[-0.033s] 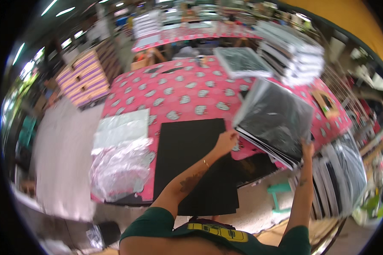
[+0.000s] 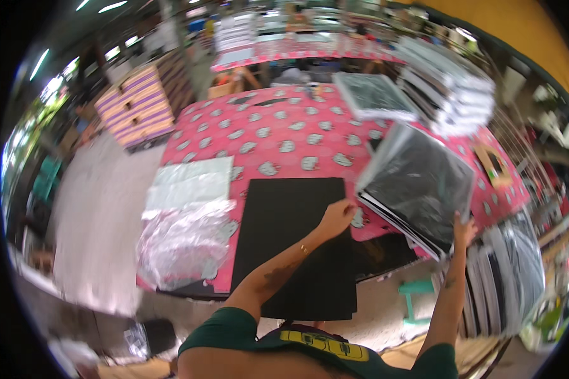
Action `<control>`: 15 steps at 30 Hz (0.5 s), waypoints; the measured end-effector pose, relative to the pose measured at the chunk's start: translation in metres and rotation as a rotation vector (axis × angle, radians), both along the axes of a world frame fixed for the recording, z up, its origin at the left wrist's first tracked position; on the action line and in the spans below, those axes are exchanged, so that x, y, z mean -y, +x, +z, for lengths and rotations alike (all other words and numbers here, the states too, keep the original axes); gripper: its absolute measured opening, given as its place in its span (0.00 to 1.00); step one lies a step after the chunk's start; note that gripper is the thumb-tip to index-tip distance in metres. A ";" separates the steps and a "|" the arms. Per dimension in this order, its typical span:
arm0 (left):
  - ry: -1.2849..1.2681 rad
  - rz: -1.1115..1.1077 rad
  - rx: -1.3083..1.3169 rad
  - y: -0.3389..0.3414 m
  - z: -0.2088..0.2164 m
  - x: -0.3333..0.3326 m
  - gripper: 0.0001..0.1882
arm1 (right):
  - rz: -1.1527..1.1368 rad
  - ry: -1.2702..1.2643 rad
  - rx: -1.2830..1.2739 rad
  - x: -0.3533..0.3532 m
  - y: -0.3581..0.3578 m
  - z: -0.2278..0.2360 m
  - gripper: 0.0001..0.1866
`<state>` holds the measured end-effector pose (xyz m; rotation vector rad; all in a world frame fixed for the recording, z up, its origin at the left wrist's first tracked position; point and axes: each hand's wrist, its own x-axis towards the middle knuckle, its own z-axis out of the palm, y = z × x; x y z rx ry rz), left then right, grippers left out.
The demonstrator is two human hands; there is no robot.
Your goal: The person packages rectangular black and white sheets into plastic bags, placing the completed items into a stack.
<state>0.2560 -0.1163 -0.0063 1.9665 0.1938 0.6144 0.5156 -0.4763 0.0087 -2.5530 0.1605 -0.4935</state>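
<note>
A stack of flat dark panels in clear plastic [image 2: 423, 180] lies aslant on the right of the table. My left hand [image 2: 337, 218] is just off the stack's left corner, over a pile of black sheets [image 2: 291, 252]. Its fingers are curled closed and nothing shows in them. Beside the stack's lower right edge is my right hand [image 2: 465, 231], its fingers apart and at or very near the plastic. Clear plastic bags [image 2: 186, 243] lie left of the black sheets.
The table has a pink patterned cover [image 2: 278, 136]. Wrapped panels [image 2: 376, 95] and a tall wrapped stack [image 2: 446, 88] stand at the back right. Another stack [image 2: 506, 271] stands right of my right arm, near a green stool [image 2: 416, 297]. A brown cardboard piece [image 2: 492, 165] lies farther right.
My left hand has come away from the left corner of the wrapped stack. The fingers of my right hand have spread at its edge. The whole view has shifted slightly.
</note>
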 end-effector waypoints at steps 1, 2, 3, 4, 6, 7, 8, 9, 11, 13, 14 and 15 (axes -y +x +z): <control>0.107 0.066 0.036 -0.036 0.010 -0.005 0.09 | -0.127 -0.169 0.233 -0.029 -0.035 0.013 0.36; 0.172 0.155 -0.015 -0.071 0.013 -0.014 0.10 | 0.091 -0.256 0.188 -0.044 -0.059 0.025 0.35; 0.234 0.236 -0.079 -0.112 0.013 -0.030 0.11 | 0.301 -0.347 0.133 -0.055 -0.083 0.029 0.35; 0.295 0.337 -0.123 -0.156 0.010 -0.052 0.12 | 0.511 -0.437 0.070 -0.064 -0.099 0.027 0.34; 0.327 0.550 -0.210 -0.245 0.001 -0.095 0.18 | 0.522 -0.424 -0.033 -0.060 -0.089 0.016 0.32; 0.456 0.752 -0.275 -0.299 -0.020 -0.123 0.22 | 0.546 -0.418 -0.084 -0.070 -0.087 0.010 0.32; 0.490 0.796 -0.438 -0.346 -0.021 -0.144 0.29 | 0.481 -0.404 -0.075 -0.082 -0.094 0.014 0.29; 0.468 0.852 -0.599 -0.376 -0.014 -0.155 0.35 | 0.576 -0.278 0.046 -0.098 -0.104 0.013 0.27; 0.672 0.934 -0.767 -0.422 -0.015 -0.165 0.41 | 0.770 -0.014 0.267 -0.140 -0.137 0.005 0.22; 0.647 0.879 -1.023 -0.441 -0.017 -0.173 0.36 | 1.101 0.432 -0.058 -0.214 -0.225 -0.003 0.18; 0.519 0.789 -1.155 -0.453 -0.014 -0.181 0.34 | 1.252 0.401 -0.141 -0.252 -0.296 0.016 0.17; 0.394 0.688 -1.265 -0.457 -0.011 -0.193 0.32 | 1.368 0.378 -0.270 -0.276 -0.345 0.016 0.18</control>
